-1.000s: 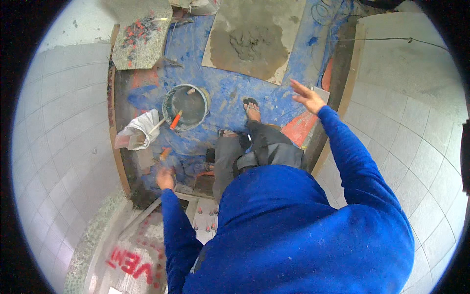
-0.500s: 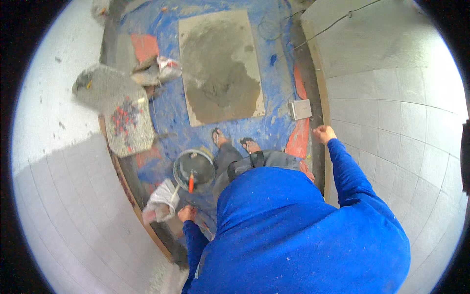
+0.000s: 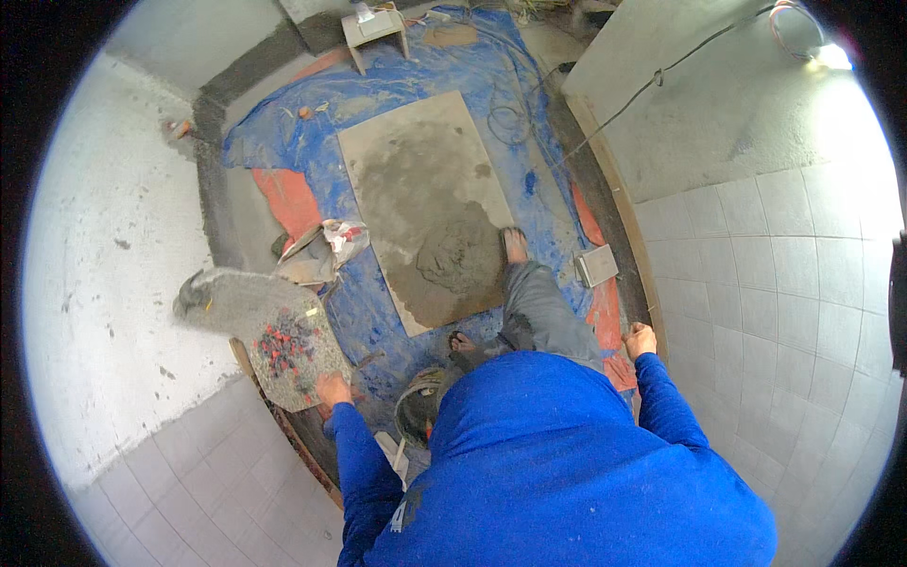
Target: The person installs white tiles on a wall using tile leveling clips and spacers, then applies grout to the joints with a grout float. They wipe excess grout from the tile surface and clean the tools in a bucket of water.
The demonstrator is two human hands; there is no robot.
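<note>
My left hand (image 3: pixel 333 388), loosely closed, hangs by the near right edge of a speckled slab (image 3: pixel 267 386). Red and black plastic clips (image 3: pixel 286 346) lie heaped on that slab. Out to the right, beside the tiled wall, my right hand (image 3: pixel 641 340) is closed in a loose fist. Nothing shows in either hand. In front of me lies a pale board (image 3: pixel 378 142) with a mound of wet grey mortar (image 3: pixel 463 255) on its near half. My right foot (image 3: pixel 515 244) stands at the board's right edge.
A bucket (image 3: pixel 416 411) stands close by my left leg, partly hidden. Blue sheeting (image 3: pixel 283 123) covers the floor. To the right lies a small box (image 3: pixel 596 266). An open sack (image 3: pixel 326 250) sits left of the board, and a small stool (image 3: pixel 376 28) stands at the back.
I have stepped forward, my right foot now beside the board. The bucket has passed back along my left side. My left hand has moved from near the bucket and white bag to the slab.
</note>
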